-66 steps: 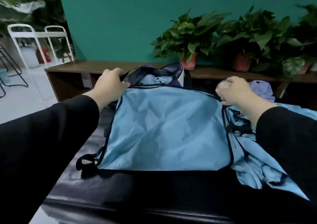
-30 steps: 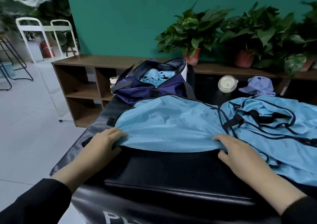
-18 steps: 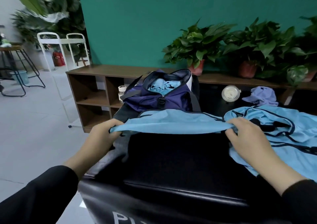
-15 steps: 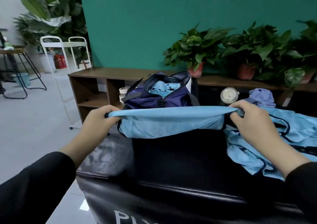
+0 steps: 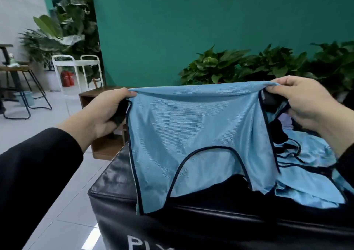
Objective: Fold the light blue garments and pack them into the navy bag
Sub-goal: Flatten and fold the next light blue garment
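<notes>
A light blue garment (image 5: 195, 134) with dark navy trim hangs doubled over in the air above the black padded box (image 5: 191, 221). My left hand (image 5: 110, 109) grips its top left corner and my right hand (image 5: 304, 104) grips its top right corner, each also holding a black strap. The lower edge shows a curved neckline and brushes the box top. More light blue garments (image 5: 310, 173) lie heaped on the box at the right. The raised garment hides the navy bag.
Behind the box a brown wooden shelf unit (image 5: 99, 134) runs along a green wall, with potted plants (image 5: 214, 67) on top. A white cart (image 5: 76, 71) and black stools (image 5: 23, 92) stand on the tiled floor at the left.
Both hands have lifted the folded garment from table height up in front of the camera. It now hangs down and covers the navy bag, which was in view before.
</notes>
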